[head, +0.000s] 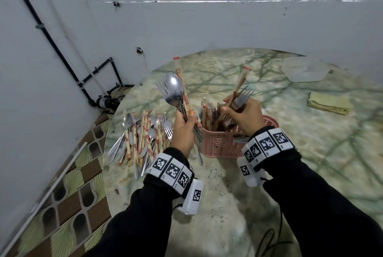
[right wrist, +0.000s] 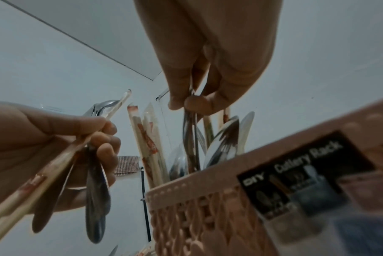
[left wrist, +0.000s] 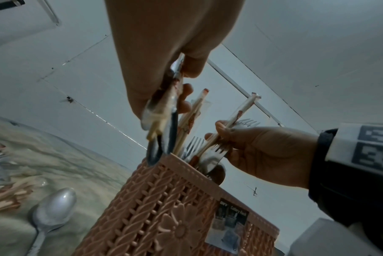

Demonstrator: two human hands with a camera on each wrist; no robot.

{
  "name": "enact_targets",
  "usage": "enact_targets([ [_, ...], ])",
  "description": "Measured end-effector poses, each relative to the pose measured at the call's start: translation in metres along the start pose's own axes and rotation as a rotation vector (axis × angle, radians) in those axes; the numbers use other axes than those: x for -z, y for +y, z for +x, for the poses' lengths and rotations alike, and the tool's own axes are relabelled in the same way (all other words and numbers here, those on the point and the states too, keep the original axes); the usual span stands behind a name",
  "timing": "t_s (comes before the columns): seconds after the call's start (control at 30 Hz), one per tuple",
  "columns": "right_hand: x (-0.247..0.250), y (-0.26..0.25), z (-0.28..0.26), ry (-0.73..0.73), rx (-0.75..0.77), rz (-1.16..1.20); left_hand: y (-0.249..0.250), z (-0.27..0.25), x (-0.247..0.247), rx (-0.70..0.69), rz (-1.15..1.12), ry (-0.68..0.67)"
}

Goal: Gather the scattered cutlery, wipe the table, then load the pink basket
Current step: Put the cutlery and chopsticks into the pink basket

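The pink basket (head: 219,145) stands mid-table with forks, spoons and wrapped chopsticks upright in it. My right hand (head: 230,107) is just above its rim and grips a few forks (head: 242,96) and a wrapped chopstick pair; in the right wrist view the fingers (right wrist: 194,102) pinch metal handles that reach down into the basket (right wrist: 208,216). My left hand (head: 186,118), left of the basket, holds an upright bundle (head: 174,91) of a spoon, forks and wrapped chopsticks. The left wrist view shows that bundle's lower ends (left wrist: 164,131) beside the basket rim (left wrist: 186,164).
A pile of cutlery and wrapped chopsticks (head: 141,134) lies near the round marble table's left edge (head: 107,142). A folded yellow cloth (head: 327,103) lies at the right, a clear plastic sheet (head: 304,69) behind it. The white wall is close behind.
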State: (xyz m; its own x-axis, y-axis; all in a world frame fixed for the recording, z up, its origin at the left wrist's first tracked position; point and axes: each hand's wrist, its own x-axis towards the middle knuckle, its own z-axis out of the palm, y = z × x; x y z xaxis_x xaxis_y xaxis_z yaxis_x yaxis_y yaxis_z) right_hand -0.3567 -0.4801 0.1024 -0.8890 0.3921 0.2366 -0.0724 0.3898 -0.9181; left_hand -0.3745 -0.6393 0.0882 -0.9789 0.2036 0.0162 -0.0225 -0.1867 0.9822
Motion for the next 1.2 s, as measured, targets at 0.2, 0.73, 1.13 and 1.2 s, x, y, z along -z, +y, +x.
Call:
enact_targets([
  [0.2, 0.000, -0.006, 0.000, -0.187, -0.068, -0.062, 0.001, -0.001, 0.001, -0.002, -0.016, -0.013],
  [0.73, 0.002, -0.004, -0.010, -0.260, -0.076, -0.048, -0.003, -0.003, -0.001, -0.050, 0.027, -0.021],
  [1.13, 0.021, -0.057, -0.038, -0.288, 0.045, -0.174, 0.012, -0.033, -0.027, -0.185, 0.163, -0.308],
  [1.2, 0.021, -0.053, -0.043, -0.411, -0.021, 0.026, 0.006, -0.037, -0.036, -0.190, 0.223, -0.328],
])
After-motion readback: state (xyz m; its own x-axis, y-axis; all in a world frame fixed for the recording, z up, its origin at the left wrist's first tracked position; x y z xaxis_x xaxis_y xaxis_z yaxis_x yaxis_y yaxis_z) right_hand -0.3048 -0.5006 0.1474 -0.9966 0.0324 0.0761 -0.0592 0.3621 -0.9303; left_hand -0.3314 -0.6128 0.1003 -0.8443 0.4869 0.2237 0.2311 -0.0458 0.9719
